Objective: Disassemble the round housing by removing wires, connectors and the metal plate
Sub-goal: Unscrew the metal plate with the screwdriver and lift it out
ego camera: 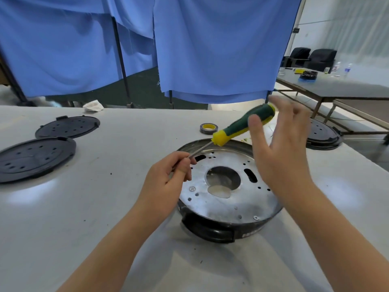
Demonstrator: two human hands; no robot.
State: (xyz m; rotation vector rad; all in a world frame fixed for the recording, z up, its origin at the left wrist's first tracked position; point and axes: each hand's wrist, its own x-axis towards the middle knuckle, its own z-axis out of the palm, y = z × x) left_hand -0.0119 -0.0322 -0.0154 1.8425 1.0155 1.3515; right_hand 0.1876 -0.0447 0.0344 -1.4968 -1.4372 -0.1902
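Note:
The round black housing (212,229) sits on the white table in front of me, topped by a silver metal plate (227,205) with a central hole, slots and two visible screws. My left hand (168,182) pinches the metal shaft of a green and yellow screwdriver (244,125) over the plate's left edge. The handle points up and to the right. My right hand (280,152) hovers beside the handle with its fingers spread and straight, blurred, holding nothing.
Two black perforated round covers (35,157) (67,126) lie at the left of the white table (84,207). A roll of tape (208,128) sits behind the housing. Another black round housing (323,134) stands at the right edge. Blue curtains hang behind.

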